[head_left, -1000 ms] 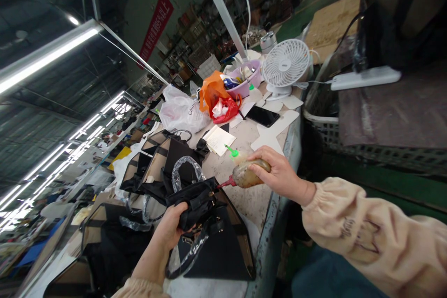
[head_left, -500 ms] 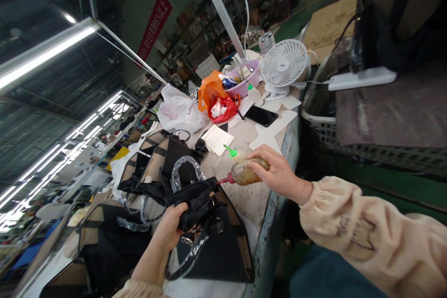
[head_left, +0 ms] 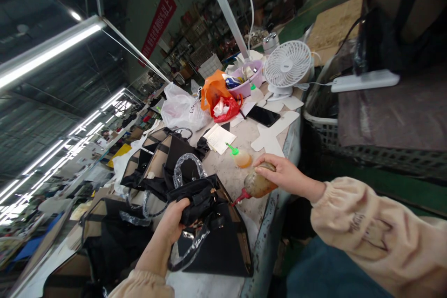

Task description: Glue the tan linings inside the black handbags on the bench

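A black handbag (head_left: 216, 242) with tan side panels lies at the table's near edge, its handle wrapped in clear plastic. My left hand (head_left: 174, 219) is closed on black fabric at the bag's upper part; some fingers are hidden behind it. In my right hand (head_left: 279, 172) is a squeeze bottle (head_left: 258, 184) with a red nozzle, stained and partly filled with amber liquid. The bottle tilts down to the left, its tip close to the bag's upper right edge; whether it touches I cannot tell. A smaller bottle (head_left: 242, 158) with a green spout stands just beyond.
More black-and-tan bags (head_left: 111, 233) crowd the left side. Farther back are a notepad (head_left: 220, 138), a phone (head_left: 263, 115), white pattern pieces (head_left: 272, 137), a white fan (head_left: 288, 65), plastic bags (head_left: 183, 107) and a purple basin (head_left: 246, 84). A grey crate (head_left: 321, 123) stands right of the table.
My right hand has moved the squeeze bottle right and slightly down, so its nozzle shifted along the bag's edge. The green-spouted bottle is now less covered. My left hand keeps its hold.
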{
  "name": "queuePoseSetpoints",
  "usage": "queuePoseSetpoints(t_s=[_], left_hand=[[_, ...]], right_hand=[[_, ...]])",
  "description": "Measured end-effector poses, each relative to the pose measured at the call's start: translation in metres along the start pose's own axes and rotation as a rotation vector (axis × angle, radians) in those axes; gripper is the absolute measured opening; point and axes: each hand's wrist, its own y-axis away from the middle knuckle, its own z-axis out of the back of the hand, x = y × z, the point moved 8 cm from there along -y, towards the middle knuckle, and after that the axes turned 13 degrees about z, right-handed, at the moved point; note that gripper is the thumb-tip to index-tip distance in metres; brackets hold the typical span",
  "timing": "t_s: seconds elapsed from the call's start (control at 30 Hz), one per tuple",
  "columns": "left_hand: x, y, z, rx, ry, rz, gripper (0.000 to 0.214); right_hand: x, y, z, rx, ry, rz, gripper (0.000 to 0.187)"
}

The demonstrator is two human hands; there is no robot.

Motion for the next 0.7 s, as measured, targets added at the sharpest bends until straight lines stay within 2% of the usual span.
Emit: queuePoseSetpoints(t_s=[0.13, 0.33, 0.5, 0.7], left_hand=[[0.000, 0.000, 0.000, -0.001, 0.008, -0.005, 0.012], [0.000, -0.001, 0.000, 0.005, -0.007, -0.007, 0.011], [0.000, -0.002, 0.001, -0.007, -0.007, -0.007, 0.012], [0.001, 0.001, 0.000, 0.002, 0.001, 0.013, 0.009]], right_hand=[[-0.006, 0.001, 0.003, -0.076, -0.032, -0.042, 0.026], [0.015, -0.004, 0.004, -0.177, 0.046, 0.168, 0.017], [0.031, -0.002, 0.000, -0.158, 0.096, 0.339, 0.013], [0.027, 0.002, -0.004, -0.075, 0.113, 0.336, 0.011]])
